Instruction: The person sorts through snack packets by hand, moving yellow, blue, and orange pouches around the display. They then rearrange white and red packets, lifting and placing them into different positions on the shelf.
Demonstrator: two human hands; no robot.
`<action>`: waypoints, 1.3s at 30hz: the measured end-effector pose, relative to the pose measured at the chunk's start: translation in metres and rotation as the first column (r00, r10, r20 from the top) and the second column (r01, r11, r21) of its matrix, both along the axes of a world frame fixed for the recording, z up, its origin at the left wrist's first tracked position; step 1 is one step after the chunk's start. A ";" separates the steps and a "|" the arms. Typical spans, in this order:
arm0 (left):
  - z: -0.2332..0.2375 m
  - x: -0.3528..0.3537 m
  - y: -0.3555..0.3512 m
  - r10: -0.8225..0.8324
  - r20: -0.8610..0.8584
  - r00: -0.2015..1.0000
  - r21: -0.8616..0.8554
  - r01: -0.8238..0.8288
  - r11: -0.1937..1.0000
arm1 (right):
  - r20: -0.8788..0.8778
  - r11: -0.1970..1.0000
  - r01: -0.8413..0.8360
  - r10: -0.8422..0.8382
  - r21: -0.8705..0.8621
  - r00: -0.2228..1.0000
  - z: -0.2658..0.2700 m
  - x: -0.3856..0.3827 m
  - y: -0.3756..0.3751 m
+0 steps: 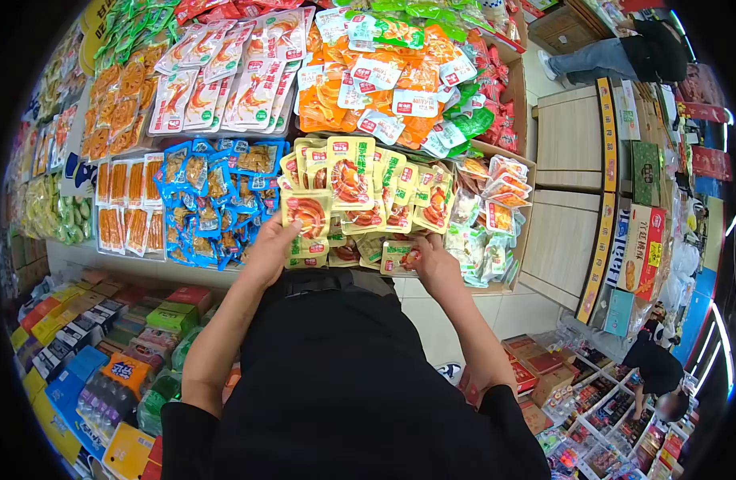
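Observation:
Yellow snack packets (350, 172) with red-brown food pictures lie in overlapping rows in the middle section of a display. My left hand (274, 244) is closed on a yellow packet (307, 214) at the left edge of this pile, its thumb on the packet's side. At the pile's front right, my right hand (438, 264) has its fingers closed around the edge of another yellow packet (398, 257). Its fingertips are partly hidden.
Blue packets (216, 200) lie left of the pile, white and green packets (482, 252) right. Orange packets (416, 76) are behind. Boxes and bottles (128, 368) stand lower left. One person (652, 52) is upper right, another (660, 360) lower right.

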State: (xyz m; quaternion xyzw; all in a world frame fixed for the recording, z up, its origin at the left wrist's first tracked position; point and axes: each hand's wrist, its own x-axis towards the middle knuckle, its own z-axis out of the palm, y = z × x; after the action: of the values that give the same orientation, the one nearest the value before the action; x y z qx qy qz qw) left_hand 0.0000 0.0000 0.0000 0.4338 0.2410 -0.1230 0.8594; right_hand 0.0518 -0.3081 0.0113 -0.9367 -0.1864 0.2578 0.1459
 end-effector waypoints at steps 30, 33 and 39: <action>-0.002 -0.012 -0.048 -0.152 0.071 0.986 0.115 0.143 0.983 | -0.607 0.624 0.748 -0.511 0.225 0.609 -0.020 -0.019 -0.035; 0.000 -0.015 -0.047 -0.151 0.085 0.985 0.128 0.140 0.982 | -0.551 0.611 0.755 -0.555 0.238 0.623 -0.031 -0.022 -0.035; 0.003 -0.022 -0.043 -0.145 0.073 0.987 0.124 0.136 0.983 | 0.186 0.903 0.425 -0.430 0.066 0.884 0.000 -0.038 -0.002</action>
State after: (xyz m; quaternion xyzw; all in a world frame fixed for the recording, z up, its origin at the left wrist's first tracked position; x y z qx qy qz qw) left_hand -0.0222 -0.0431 0.0029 0.5046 0.1815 -0.1510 0.8304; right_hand 0.0137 -0.3099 0.0110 -0.9738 0.0079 0.1234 0.1910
